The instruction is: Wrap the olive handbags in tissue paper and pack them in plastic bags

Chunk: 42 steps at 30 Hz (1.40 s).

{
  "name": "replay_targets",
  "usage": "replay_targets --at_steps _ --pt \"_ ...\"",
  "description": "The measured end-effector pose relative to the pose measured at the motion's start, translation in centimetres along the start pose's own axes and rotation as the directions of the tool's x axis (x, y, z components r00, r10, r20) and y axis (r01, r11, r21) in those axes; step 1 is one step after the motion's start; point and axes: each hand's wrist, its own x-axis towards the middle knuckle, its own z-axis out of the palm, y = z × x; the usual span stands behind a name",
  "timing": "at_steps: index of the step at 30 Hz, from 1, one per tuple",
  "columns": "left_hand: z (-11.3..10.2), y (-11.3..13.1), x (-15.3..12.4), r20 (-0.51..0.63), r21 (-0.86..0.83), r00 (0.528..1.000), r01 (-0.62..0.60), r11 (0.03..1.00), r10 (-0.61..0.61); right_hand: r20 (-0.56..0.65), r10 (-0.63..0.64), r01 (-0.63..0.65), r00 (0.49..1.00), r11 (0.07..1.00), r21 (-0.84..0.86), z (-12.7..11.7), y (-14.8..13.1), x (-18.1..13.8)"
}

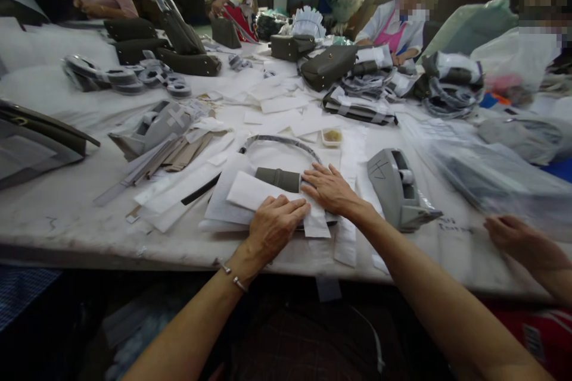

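Note:
In front of me on the table lies a dark olive handbag (pixel 279 179), mostly hidden under white paper. Its loop handle (pixel 283 141), covered in a clear-looking wrap, arches away from me. A folded white paper strip (pixel 248 190) lies across the bag's near side. My left hand (pixel 277 223) is closed over the near edge of this strip, fingers bent and thumb hidden. Against the right end of the bag, my right hand (pixel 329 189) rests flat with its fingers spread. Other white sheets stick out beneath both hands.
A grey tape dispenser (pixel 393 187) stands to the right, another (pixel 156 125) to the left beside paper strips (pixel 183 152). A small tray (pixel 331 137) sits behind the handle. Bags (pixel 328 65) fill the far side. Another person's hand (pixel 522 244) is at right.

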Motion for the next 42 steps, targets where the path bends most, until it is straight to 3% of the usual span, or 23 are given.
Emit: replay_targets --at_steps 6,11,14,18,20,22,25,27,29,33,37,42 --pt "0.3 -0.5 -0.4 -0.113 -0.248 0.991 -0.099 0.964 0.073 -0.001 -0.006 0.007 1.0 0.999 0.035 1.2 1.1 -0.8" --pt "-0.2 -0.7 -0.9 -0.056 -0.394 0.991 -0.131 0.91 0.119 -0.036 0.0 0.003 0.999 0.995 0.1 1.2 1.0 -0.4" --pt "-0.2 -0.6 -0.9 -0.055 -0.402 0.993 -0.122 0.907 0.109 -0.137 0.01 0.018 0.991 0.979 0.202 0.7 0.7 -1.4" --pt "0.0 -0.5 -0.9 -0.086 -0.433 0.993 -0.111 0.895 0.082 -0.423 0.069 0.09 0.903 0.935 0.344 -0.8 -0.2 -7.4" --pt "0.0 -0.5 -0.9 -0.103 -0.445 0.992 -0.117 0.888 0.078 -0.488 0.063 0.127 0.871 0.929 0.347 -1.0 -0.7 -11.7" --pt "0.1 -0.6 -0.9 -0.111 -0.45 0.991 -0.12 0.885 0.078 -0.448 -0.078 0.218 0.89 0.938 0.269 -0.2 -1.0 -15.7" --pt "0.2 -0.7 -1.0 -0.106 -0.444 0.991 -0.123 0.888 0.085 -0.272 -0.262 0.288 0.926 0.956 0.059 2.5 -1.2 -19.2" --pt "0.3 -0.8 -1.0 -0.104 -0.437 0.99 -0.127 0.89 0.09 -0.256 -0.281 0.284 0.925 0.958 -0.029 4.4 -1.5 -19.5" --pt "0.3 -0.8 -1.0 -0.112 -0.434 0.989 -0.134 0.891 0.094 -0.336 -0.305 0.313 0.891 0.949 -0.033 5.7 -1.9 -18.8" --pt "0.4 -0.6 -0.9 -0.138 -0.43 0.987 -0.135 0.893 0.083 -0.461 -0.339 0.442 0.82 0.887 0.134 5.7 -2.8 -16.9" --pt "0.5 -0.3 -0.8 -0.15 -0.413 0.987 -0.117 0.903 0.059 -0.485 -0.236 0.424 0.842 0.845 0.326 4.9 -3.7 -17.4" --pt "0.8 -0.2 -0.7 -0.127 -0.394 0.991 -0.096 0.914 0.049 -0.456 -0.221 0.404 0.862 0.843 0.355 5.2 -4.8 -19.3"
